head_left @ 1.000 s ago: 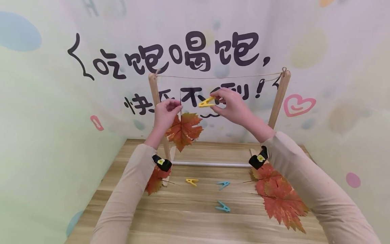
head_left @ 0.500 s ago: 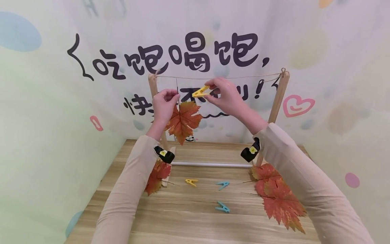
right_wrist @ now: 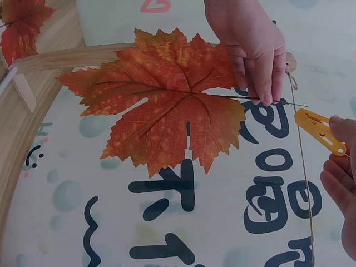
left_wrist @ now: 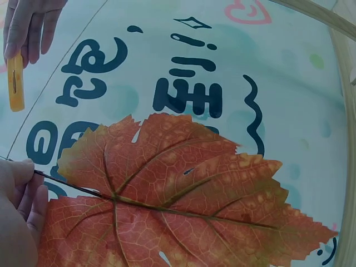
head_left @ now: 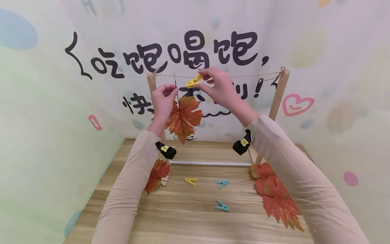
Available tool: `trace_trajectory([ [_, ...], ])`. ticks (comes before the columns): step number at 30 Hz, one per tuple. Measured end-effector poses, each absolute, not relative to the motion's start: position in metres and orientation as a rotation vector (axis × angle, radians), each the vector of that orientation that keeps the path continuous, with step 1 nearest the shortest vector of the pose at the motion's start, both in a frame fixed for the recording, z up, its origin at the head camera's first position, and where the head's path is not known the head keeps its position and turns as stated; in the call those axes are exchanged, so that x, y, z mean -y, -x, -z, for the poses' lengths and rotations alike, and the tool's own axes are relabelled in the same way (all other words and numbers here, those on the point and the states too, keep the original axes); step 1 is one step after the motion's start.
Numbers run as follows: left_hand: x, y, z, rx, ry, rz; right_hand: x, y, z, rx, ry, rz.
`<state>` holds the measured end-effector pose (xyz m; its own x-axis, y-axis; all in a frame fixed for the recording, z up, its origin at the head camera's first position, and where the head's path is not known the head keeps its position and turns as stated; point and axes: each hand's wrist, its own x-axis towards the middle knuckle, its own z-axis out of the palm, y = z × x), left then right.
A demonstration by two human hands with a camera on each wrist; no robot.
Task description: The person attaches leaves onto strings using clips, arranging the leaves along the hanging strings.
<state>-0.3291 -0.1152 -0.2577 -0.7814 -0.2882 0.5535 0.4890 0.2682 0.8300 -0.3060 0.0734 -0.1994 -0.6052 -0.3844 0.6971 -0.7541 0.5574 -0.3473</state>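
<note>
My left hand (head_left: 163,100) pinches the thin dark stem of an orange-red maple leaf (head_left: 183,117), which hangs below the fingers. The stem's tip overlaps the string (head_left: 240,75) tied between two wooden posts. To the right, my right hand (head_left: 220,86) pinches a yellow clothespin (head_left: 194,81) by its handle ends, its nose pointing left toward the stem. In the right wrist view the clothespin (right_wrist: 320,130) lies close beside the string and just off the stem's tip. The left wrist view shows the leaf (left_wrist: 167,194) broad and face-on.
On the wooden table (head_left: 189,223) lie a yellow clothespin (head_left: 190,181) and two blue clothespins (head_left: 222,184). More red leaves lie at the left (head_left: 157,176) and right (head_left: 281,200). The posts (head_left: 278,98) stand joined by a white rod (head_left: 210,164) low down.
Both hands have risen toward the string. The leaf has gone up with the left hand, and the right hand has brought the yellow clothespin up and left, nearer the stem.
</note>
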Motion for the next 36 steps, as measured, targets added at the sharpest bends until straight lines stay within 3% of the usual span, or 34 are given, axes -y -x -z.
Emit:
trace_trajectory([
  [36, 0.116, 0.332, 0.260, 1.950, 0.130, 1.560, -0.046, 0.325, 0.189, 2.129, -0.744, -0.910],
])
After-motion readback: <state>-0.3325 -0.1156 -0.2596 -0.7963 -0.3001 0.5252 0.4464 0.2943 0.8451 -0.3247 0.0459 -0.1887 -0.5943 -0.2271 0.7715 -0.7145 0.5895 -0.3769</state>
